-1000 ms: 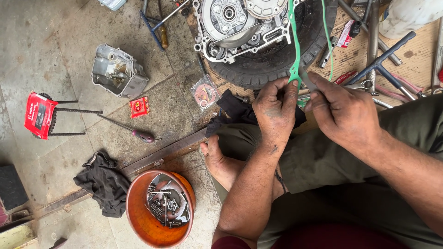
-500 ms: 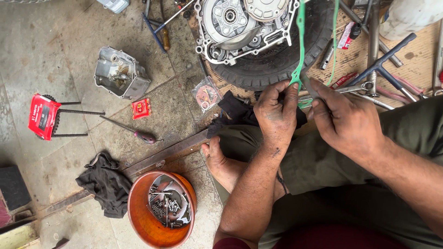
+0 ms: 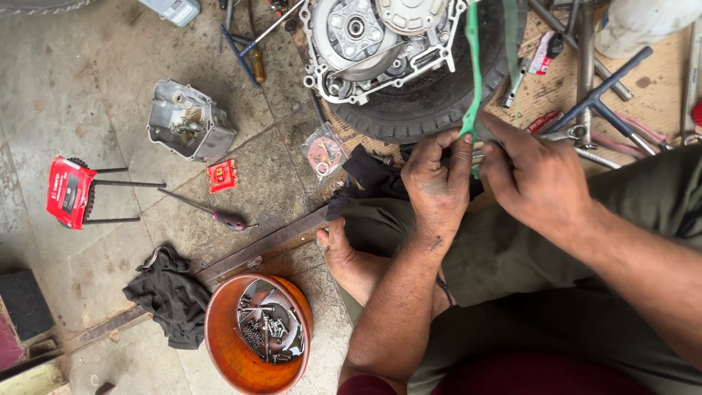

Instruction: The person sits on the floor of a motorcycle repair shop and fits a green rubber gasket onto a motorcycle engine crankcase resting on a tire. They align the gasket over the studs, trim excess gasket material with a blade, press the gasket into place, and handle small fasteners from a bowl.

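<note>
Left hand (image 3: 437, 183) and right hand (image 3: 537, 179), close together, both pinch the lower end of the thin green gasket (image 3: 472, 80), keeping it taut and upright beside the engine case (image 3: 373, 44) resting on the tyre (image 3: 431, 110).

soft, even daylight, no hard glare. shadows faint and diffuse, darkest under the tyre (image 3: 431, 110) just above the fingers (image 3: 457, 157). concrete floor (image 3: 88, 66) far left of the fingers reads flat grey. focus sharp around the fingers and orange bowl (image 3: 227, 344) below-left. mild wide-angle stretch at the edges; forearm at the bottom right slightly soft.
</note>
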